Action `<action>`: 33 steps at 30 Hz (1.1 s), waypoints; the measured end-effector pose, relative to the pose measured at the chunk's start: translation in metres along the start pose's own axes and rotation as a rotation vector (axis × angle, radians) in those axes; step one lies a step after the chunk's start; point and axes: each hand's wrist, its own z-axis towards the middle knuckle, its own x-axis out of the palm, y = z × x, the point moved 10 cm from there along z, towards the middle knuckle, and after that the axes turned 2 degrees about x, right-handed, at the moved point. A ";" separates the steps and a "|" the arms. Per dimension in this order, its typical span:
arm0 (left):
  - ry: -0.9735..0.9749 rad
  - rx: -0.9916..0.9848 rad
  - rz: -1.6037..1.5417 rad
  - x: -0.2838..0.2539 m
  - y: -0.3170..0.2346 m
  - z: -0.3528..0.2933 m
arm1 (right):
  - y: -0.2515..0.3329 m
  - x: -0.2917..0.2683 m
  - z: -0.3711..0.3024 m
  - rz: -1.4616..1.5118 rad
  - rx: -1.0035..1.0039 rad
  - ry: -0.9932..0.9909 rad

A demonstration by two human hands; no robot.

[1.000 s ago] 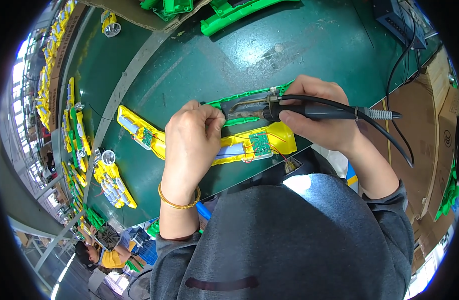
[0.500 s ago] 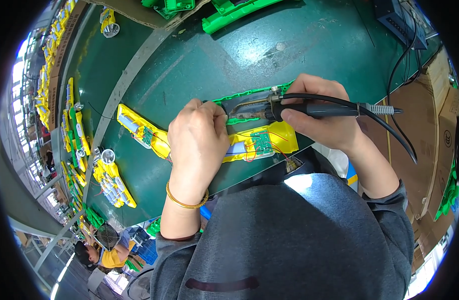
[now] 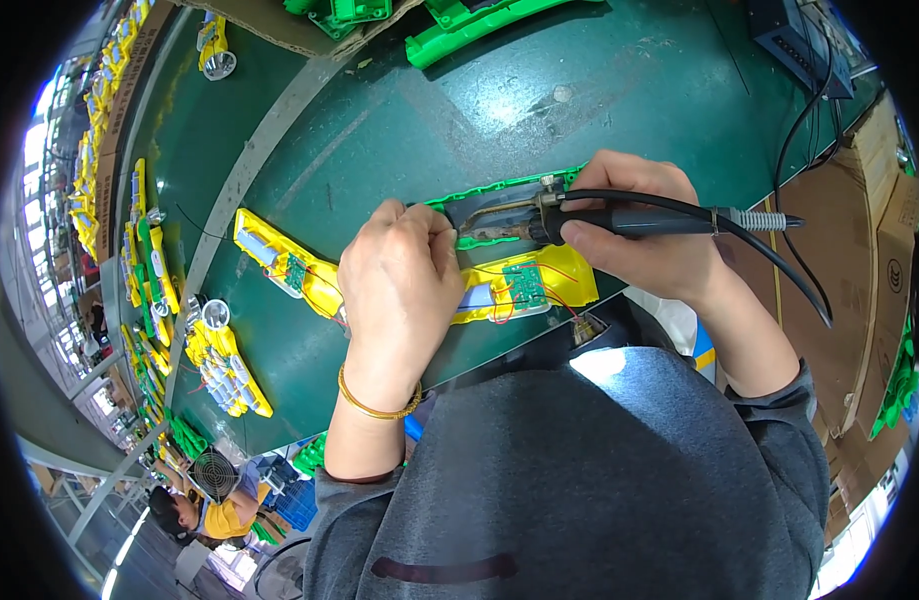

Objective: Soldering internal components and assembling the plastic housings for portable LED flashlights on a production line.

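Note:
My right hand (image 3: 639, 225) grips a soldering iron (image 3: 619, 219) with a black handle and a thin metal feed tube along its tip. The tip points left, over a green plastic housing (image 3: 509, 184) lying on the bench. At the housing's left end my left hand (image 3: 401, 268) is closed in a pinch; whatever its fingers hold is hidden. Just nearer me lies a yellow housing (image 3: 576, 278) with a green circuit board (image 3: 524, 286), a grey-blue battery and red wires. Another yellow housing (image 3: 319, 280) with a battery and small board extends left from behind my left hand.
Several yellow half-shells (image 3: 229, 370) are grouped at left, beside a curved grey strip on the green bench (image 3: 679, 120). Green housings (image 3: 479, 30) and a cardboard box edge (image 3: 269, 30) lie at the back. A blue box unit (image 3: 794, 50) with cables stands back right. A person (image 3: 219, 515) sits far left.
Almost nothing differs. My left hand has shifted very slightly to the right, and the iron's tip stays by its fingertips.

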 end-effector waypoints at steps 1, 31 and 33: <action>-0.003 -0.001 -0.005 0.000 0.000 0.000 | 0.001 -0.002 -0.001 0.008 -0.024 -0.010; 0.023 0.030 -0.060 -0.014 0.001 0.010 | -0.012 -0.047 -0.029 0.308 -0.015 -0.257; -0.133 -0.019 -0.271 -0.037 0.017 0.006 | -0.016 -0.048 -0.028 0.328 0.018 -0.250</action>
